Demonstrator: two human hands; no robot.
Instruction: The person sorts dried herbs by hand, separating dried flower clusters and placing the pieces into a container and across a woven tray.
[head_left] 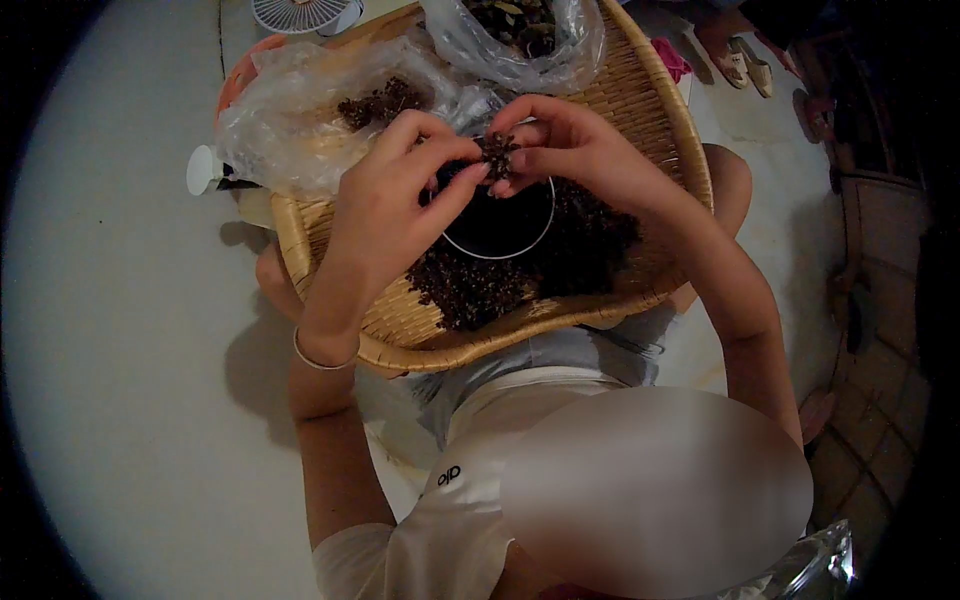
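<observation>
Two hands, close together now, and one dark clump (499, 153) is being pinched between them, right above the white-rimmed bowl (495, 257)! Its left edge is nipped by the thumb and forefinger of the left hand (390, 195); its other side is gripped by the curled fingers of the right hand (580, 140). The bowl is ringed by a dark heap (590, 245) in the woven basket (660, 100), where a clear plastic bag (265, 135) is also seen, partly filled with brown clusters (385, 103).
</observation>
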